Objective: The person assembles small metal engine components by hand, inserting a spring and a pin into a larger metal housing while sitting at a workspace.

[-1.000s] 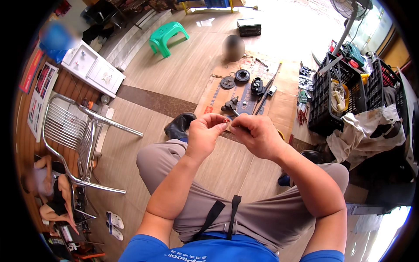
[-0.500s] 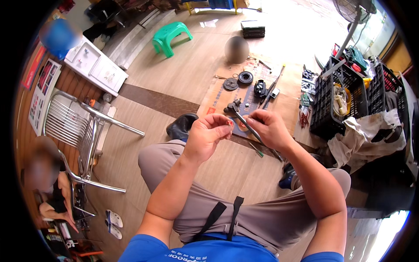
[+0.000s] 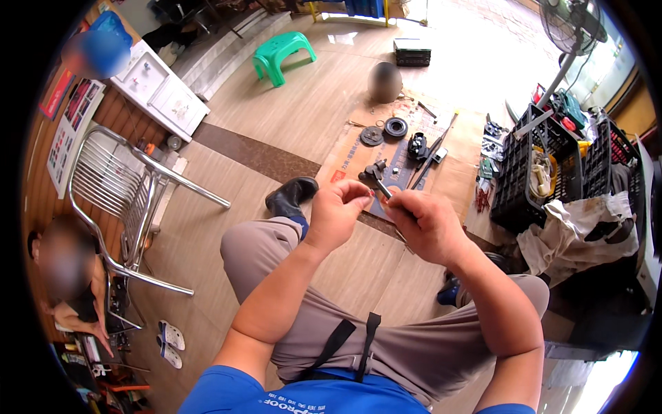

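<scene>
My left hand [image 3: 340, 215] is pinched shut on a tiny reddish piece [image 3: 368, 194] at its fingertips. Just right of it, my right hand [image 3: 427, 225] has curled fingers; what they hold is hidden. A dark jointed tool with a metal shaft [image 3: 374, 172] shows behind my fingers, and I cannot tell whether I touch it. Past both hands, a cardboard sheet [image 3: 455, 196] on the floor bears a black ring [image 3: 396, 127], a flat round disc [image 3: 371, 136], a black assembly [image 3: 418, 145], long thin tools [image 3: 445, 134] and small parts.
A green stool [image 3: 283, 48] and black case [image 3: 412, 54] stand ahead. Left are a metal chair [image 3: 110, 179], white cabinet [image 3: 158, 93] and seated person [image 3: 76, 314], beside sandals [image 3: 171, 345]. Right are black crates [image 3: 517, 193], white cloths [image 3: 572, 234] and a fan [image 3: 572, 27].
My right hand opened away from the left a little, then moved downward with fingers curled tighter. My left hand stayed pinched. The camera's view has shifted slightly.
</scene>
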`<state>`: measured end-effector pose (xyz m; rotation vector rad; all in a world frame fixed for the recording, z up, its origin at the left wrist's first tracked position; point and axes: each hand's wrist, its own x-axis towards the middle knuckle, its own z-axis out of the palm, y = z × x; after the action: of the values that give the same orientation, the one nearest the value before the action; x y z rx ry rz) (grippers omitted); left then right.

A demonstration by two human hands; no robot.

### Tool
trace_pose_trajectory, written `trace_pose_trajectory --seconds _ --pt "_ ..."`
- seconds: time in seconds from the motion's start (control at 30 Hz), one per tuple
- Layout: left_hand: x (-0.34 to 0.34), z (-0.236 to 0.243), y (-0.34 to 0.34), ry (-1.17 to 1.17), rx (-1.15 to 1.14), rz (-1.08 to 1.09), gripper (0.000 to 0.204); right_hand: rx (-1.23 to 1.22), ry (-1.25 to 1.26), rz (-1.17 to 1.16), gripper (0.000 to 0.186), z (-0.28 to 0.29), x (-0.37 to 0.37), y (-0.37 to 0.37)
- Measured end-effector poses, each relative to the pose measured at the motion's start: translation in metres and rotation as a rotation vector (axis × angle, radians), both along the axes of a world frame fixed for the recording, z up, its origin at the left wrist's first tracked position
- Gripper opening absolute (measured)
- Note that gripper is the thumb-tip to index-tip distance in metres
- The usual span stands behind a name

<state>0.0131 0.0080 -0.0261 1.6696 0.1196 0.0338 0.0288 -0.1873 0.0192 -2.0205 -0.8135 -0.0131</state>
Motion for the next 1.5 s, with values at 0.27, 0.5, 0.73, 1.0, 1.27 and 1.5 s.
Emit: trace_pose_trajectory --seconds 0.27,0.5,0.73,1.0,1.27,1.5 --pt "-0.012 0.015 -0.005 0.147 -0.057 -0.498 0.014 0.106 0.212 -0.147 0.009 0.000 0.029 -0.015" --pt "-0.006 0.016 0.010 0.059 -0.407 -0.399 0.012 0.154 0.335 -0.156 0.011 -0.040 0.037 -0.020" --pt "0.003 0.013 0.014 -0.001 -0.581 -0.004 0.011 0.072 0.348 -0.105 0.009 -0.042 0.008 -0.014" --pt "0.000 0.011 0.005 -0.112 0.279 0.029 0.008 0.015 0.038 -0.036 0.008 0.008 0.005 -0.017" --pt "-0.006 0.011 -0.001 0.021 0.328 -0.295 0.011 0.029 -0.014 -0.157 0.008 0.004 0.033 -0.029" --pt "-0.001 0.018 0.013 0.117 -0.391 -0.415 0.010 0.146 0.405 -0.241 0.012 -0.045 0.056 -0.039"
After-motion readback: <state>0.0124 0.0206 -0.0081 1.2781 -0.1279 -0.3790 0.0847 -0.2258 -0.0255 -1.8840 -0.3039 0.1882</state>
